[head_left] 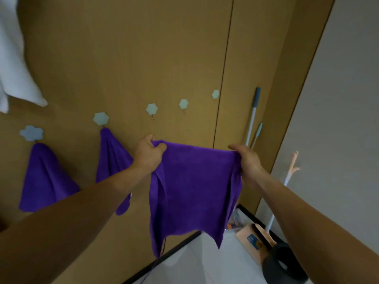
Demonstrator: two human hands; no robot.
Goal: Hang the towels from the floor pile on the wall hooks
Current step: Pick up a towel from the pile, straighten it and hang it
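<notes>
Head view is showing the left hand (148,153) and right hand (247,160) stretching a purple towel (192,193) by its top corners at frame centre, fingers of both clenching the cloth. Two more purple towels (44,179) are hanging at lower left from flower-shaped wall hooks (31,132); three hooks toward the right are sitting bare on the wooden wall (133,58).

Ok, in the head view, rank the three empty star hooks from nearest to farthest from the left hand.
1. Third hook, just above the left hand.
2. Fourth hook, up and to its right.
3. Fifth hook, farthest right, by the panel seam.
</notes>
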